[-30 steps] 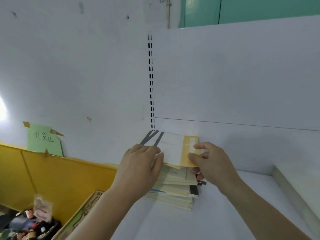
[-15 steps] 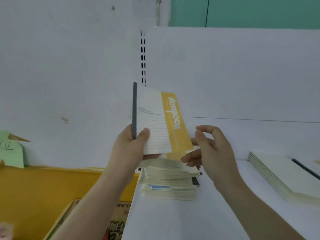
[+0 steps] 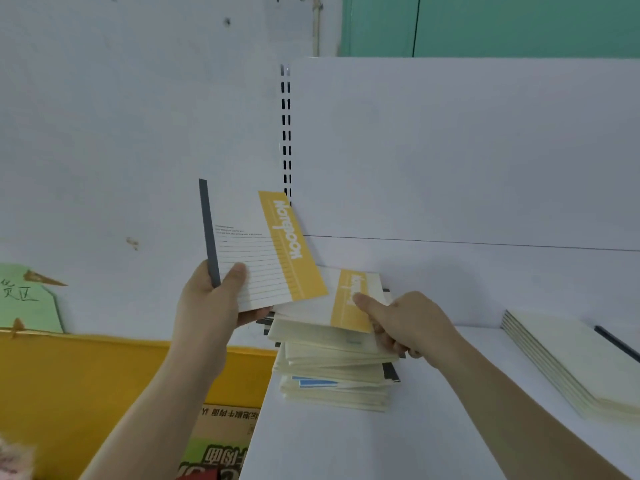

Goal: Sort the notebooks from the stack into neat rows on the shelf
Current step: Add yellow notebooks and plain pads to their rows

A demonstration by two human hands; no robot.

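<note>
A: While the left hand (image 3: 211, 299) holds the white lined notebook with a yellow band and a grey spine (image 3: 258, 251) up in the air, where is it compared to the uneven stack of cream paper notebooks (image 3: 332, 368)?

B: It is above the stack and a little to the left of it, not touching it. The thumb presses on the front cover near the grey spine and the other fingers are curled behind, so the hand is clamped on its lower corner. The notebook stands almost upright, tilted a little.

A: And the right hand (image 3: 405, 327)?

B: It is at the right side of the stack. Its thumb lies on the yellow band of the second white and yellow notebook (image 3: 346, 299), which is the top one of the stack, and its fingers are curled under the edge, so it pinches this notebook. The right edge is a little lifted.

A: Where does the stack stand?

B: On the flat white shelf board (image 3: 415, 427), near its left end. Well to the right of the stack lies a neat low pile of cream notebooks (image 3: 568, 362). To the left of the stack, lower, is a yellow board (image 3: 86, 382), and behind it on the wall a green paper label (image 3: 24, 299).
</note>
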